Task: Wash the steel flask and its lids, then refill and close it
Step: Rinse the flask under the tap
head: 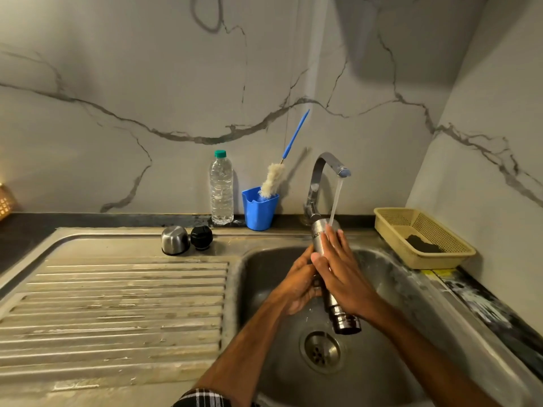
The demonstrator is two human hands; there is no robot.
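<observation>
Drain point(321, 351) nearest; above it we note the steel flask point(346, 320), tilted mouth-down, base under the tap point(321, 177) stream. Our left hand point(296, 284) grips its middle; our right hand point(340, 268) lies flat across it, fingers straight. Farther: steel lid point(174, 240), black stopper point(201, 237), then bottle point(221, 189), brush cup point(259, 211).

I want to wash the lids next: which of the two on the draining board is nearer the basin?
The black ribbed stopper; it stands just right of the shiny steel cap, on the side toward the basin.
</observation>
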